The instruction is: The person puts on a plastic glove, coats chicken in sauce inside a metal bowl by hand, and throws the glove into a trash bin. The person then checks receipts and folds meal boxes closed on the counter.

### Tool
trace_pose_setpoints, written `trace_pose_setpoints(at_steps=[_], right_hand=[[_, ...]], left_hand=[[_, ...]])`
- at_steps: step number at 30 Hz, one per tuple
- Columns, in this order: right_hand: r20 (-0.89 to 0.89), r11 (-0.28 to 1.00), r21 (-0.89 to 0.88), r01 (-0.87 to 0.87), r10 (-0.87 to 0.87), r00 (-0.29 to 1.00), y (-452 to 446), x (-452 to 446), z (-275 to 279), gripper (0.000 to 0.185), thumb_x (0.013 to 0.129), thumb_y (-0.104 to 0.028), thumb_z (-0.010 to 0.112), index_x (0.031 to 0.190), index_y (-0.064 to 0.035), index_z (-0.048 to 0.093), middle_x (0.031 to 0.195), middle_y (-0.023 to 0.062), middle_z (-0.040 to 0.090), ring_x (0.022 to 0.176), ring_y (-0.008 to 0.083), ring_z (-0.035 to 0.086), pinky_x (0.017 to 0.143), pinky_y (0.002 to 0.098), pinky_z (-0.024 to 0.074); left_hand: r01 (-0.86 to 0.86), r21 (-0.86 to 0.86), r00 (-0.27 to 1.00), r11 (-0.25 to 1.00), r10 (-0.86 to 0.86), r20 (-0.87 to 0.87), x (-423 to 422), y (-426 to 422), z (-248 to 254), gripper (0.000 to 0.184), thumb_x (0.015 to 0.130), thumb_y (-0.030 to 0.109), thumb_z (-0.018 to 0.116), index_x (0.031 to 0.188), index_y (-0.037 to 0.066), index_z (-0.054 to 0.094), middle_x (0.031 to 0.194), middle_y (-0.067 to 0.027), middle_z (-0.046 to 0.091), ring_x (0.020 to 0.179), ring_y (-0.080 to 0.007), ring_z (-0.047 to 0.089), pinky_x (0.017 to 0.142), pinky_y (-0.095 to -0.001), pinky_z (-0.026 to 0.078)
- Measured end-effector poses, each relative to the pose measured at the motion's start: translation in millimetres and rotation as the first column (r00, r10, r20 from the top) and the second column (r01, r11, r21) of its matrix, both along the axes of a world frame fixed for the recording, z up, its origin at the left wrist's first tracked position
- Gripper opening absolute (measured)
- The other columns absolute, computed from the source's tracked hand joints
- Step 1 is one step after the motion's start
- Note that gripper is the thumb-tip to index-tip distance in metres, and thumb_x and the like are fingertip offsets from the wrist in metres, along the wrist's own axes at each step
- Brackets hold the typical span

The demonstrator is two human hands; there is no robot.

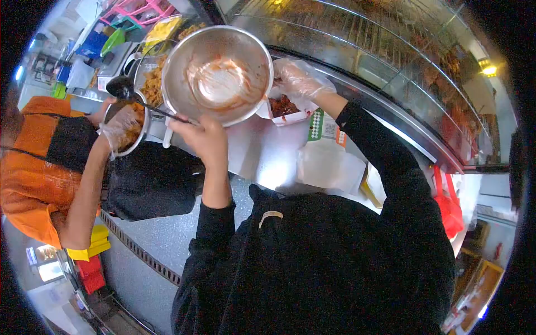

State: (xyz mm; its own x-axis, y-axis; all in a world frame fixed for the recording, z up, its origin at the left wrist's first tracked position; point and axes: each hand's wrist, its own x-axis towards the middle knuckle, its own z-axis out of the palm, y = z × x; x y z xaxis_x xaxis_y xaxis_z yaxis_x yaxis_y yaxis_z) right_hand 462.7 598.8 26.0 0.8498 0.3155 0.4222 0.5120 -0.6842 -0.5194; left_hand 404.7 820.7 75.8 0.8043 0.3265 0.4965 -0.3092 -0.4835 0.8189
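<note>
My left hand (204, 137) is bare and closed around the black handle of a ladle (120, 87), just below a steel bowl (223, 72). The bowl is tilted toward me, its inside smeared with red sauce. On its right side, my right hand (301, 81), in a clear plastic glove, is at the rim; its fingertips are partly hidden. Below that hand, a white paper box (293, 119) holds dark red sauced food (283, 106). Beside the box lies a white, green and orange printed packet (329, 129).
At the left, a co-worker in orange (42, 173) has a gloved hand in a smaller bowl (146, 124) of fried food. A tray of fried pieces (152, 86) stands behind. A glass display case (379, 50) borders the steel counter (243, 153). A red bag (448, 209) hangs at right.
</note>
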Motion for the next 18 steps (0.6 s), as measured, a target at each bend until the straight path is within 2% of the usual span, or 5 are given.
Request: trace_pose_setpoints(at_steps=[1, 2, 6, 15, 18], right_hand=[[0.026, 0.999, -0.018, 0.026, -0.026, 0.999, 6, -5, 12, 0.018, 0.066, -0.013, 0.062, 0.082, -0.0046, 0.061, 0.077, 0.0145, 0.058, 0.075, 0.03, 0.057, 0.064, 0.0364, 0.0444], [-0.318, 0.964, 0.127, 0.234, -0.183, 0.93, 11, -20, 22, 0.018, 0.066, -0.014, 0.063, 0.082, -0.0058, 0.062, 0.076, 0.0142, 0.059, 0.072, 0.0279, 0.058, 0.062, 0.0357, 0.0446], [-0.251, 0.995, -0.08, 0.053, -0.071, 0.965, 9, -14, 29, 0.017, 0.063, -0.013, 0.066, 0.079, -0.0076, 0.064, 0.07, 0.0123, 0.061, 0.063, 0.0231, 0.058, 0.06, 0.0323, 0.0451], [-0.503, 0.992, -0.094, -0.081, 0.023, 0.864, -8, 13, 45, 0.018, 0.064, -0.015, 0.065, 0.079, -0.0056, 0.061, 0.071, 0.0067, 0.062, 0.063, 0.0168, 0.058, 0.06, 0.0293, 0.0472], [-0.658, 0.939, 0.343, -0.005, 0.244, 0.712, 2, 3, 98, 0.015, 0.072, -0.008, 0.063, 0.083, -0.0003, 0.058, 0.073, 0.0048, 0.059, 0.061, 0.0118, 0.055, 0.057, 0.023, 0.046]], left_hand=[[0.014, -0.016, 1.0, 1.0, -0.014, 0.011, -5, 5, -1, 0.03, 0.071, 0.002, 0.044, 0.095, -0.005, 0.029, 0.088, -0.0231, 0.043, 0.083, -0.0348, 0.047, 0.078, -0.0345, 0.038], [0.014, -0.002, 0.999, 1.0, -0.014, -0.029, -11, 9, 3, 0.03, 0.07, 0.002, 0.045, 0.095, -0.004, 0.029, 0.089, -0.0215, 0.044, 0.084, -0.0318, 0.047, 0.078, -0.0322, 0.038], [0.06, -0.167, 0.985, 0.984, -0.085, -0.148, -31, 23, 9, 0.032, 0.069, 0.001, 0.046, 0.095, -0.005, 0.03, 0.092, -0.0203, 0.045, 0.084, -0.0278, 0.048, 0.078, -0.0301, 0.038], [0.006, 0.013, 0.979, 1.0, -0.003, -0.203, -63, 40, 15, 0.025, 0.069, 0.001, 0.044, 0.091, -0.003, 0.032, 0.082, -0.021, 0.048, 0.076, -0.0313, 0.052, 0.072, -0.0362, 0.041], [-0.001, 0.064, 0.989, 0.998, 0.01, -0.146, -71, 49, 7, 0.024, 0.068, 0.0, 0.043, 0.089, -0.002, 0.032, 0.077, -0.0207, 0.048, 0.068, -0.0323, 0.052, 0.064, -0.0366, 0.042]])
